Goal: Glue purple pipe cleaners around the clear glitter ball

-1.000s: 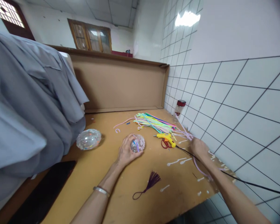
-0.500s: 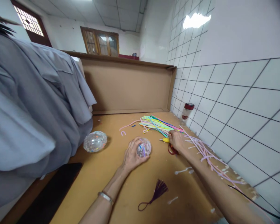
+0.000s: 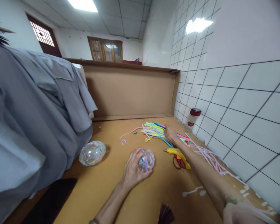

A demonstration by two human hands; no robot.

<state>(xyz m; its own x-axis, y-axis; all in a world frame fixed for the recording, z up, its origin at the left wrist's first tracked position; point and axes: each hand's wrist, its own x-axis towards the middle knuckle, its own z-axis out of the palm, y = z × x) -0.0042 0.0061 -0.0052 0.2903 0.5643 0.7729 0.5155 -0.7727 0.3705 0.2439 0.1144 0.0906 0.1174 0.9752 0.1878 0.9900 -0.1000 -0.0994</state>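
Observation:
My left hand (image 3: 133, 168) is curled around the side of a clear ball (image 3: 149, 162) with a bumpy surface and a lilac strip across it, resting on the table. My right hand (image 3: 171, 134) reaches onto a bundle of coloured pipe cleaners (image 3: 151, 130), its bent fingers closed among them; the fingertips are partly hidden. Below my right forearm lies a yellow glue gun (image 3: 174, 151), partly covered by the arm. Red-handled scissors (image 3: 178, 163) lie against it.
A second clear bumpy ball (image 3: 92, 153) sits at the left, beside grey cloth (image 3: 37, 102). Lilac pipe cleaners (image 3: 207, 155) lie along the tiled wall, near a red-lidded jar (image 3: 193, 119). A dark tassel (image 3: 165, 214) is at the front edge. A cardboard panel (image 3: 133, 93) closes the back.
My right hand has moved from beside the glue gun and scissors farther onto the pipe cleaners, uncovering both tools. My left hand stays on the ball. The view has tilted up.

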